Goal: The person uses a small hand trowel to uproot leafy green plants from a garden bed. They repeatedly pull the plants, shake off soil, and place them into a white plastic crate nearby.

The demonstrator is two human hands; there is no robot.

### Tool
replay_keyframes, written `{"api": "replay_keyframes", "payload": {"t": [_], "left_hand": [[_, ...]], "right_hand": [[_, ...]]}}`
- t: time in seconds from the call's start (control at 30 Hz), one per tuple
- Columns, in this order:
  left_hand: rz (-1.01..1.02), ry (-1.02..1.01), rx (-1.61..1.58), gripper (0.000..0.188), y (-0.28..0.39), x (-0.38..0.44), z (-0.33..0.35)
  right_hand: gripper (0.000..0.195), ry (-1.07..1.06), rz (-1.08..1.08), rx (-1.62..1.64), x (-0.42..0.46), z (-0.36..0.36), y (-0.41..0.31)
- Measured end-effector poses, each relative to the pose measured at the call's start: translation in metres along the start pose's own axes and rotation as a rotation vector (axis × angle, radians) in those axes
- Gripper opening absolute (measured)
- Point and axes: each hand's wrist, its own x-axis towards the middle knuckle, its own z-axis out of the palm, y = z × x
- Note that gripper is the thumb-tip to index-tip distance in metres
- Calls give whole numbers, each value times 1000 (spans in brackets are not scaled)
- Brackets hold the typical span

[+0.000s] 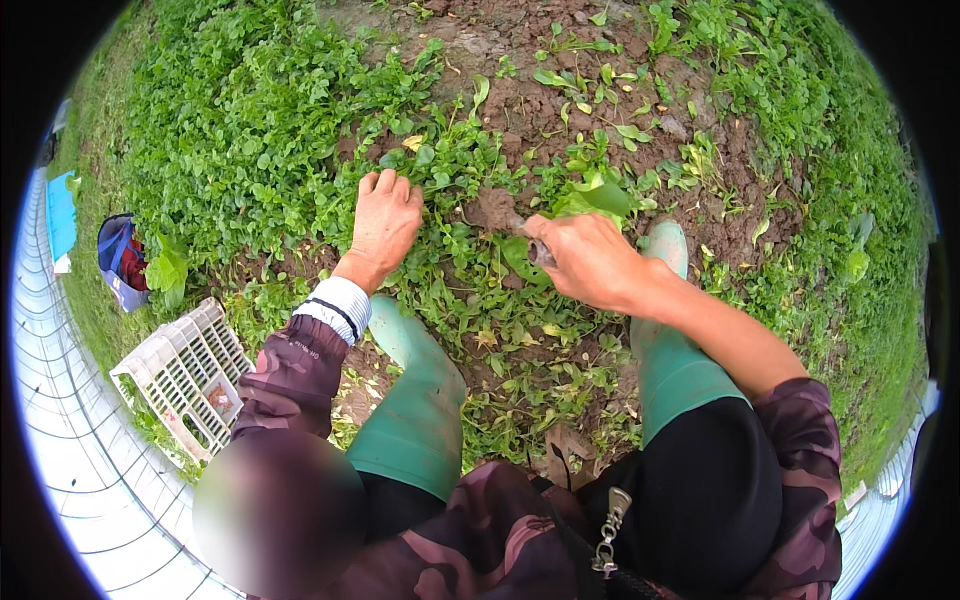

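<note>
My left hand (388, 221), its fingers curled downward, is at the edge of a patch of low leafy plants (300, 142). Its fingertips are hidden, so I cannot tell if it grips any stems. In my right hand (596, 259) is a small hand tool (537, 253) with a rounded handle end. The tool's other end is mostly hidden by a clump of brown soil (491, 208) just to the left of the fist. Broad, light green leaves (596, 199) show right behind that hand.
Green rubber boots (416, 397) stand astride wilted, uprooted greens (532, 375). At left a white plastic crate (184, 375) rests tilted, with a blue bag (120, 259) beyond it. Cracked bare soil (517, 82) lies ahead, and taller greens (787, 82) grow at right.
</note>
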Motion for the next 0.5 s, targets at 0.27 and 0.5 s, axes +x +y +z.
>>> {"api": "replay_keyframes", "payload": {"t": [0.27,0.5], "left_hand": [[11,-8,-18,28,0,3,-1],[16,39,-49,31,-12,-11,-6]], "right_hand": [[17,-78,24,-69,31,19,2],[31,-5,-112,-26,0,28,19]]}}
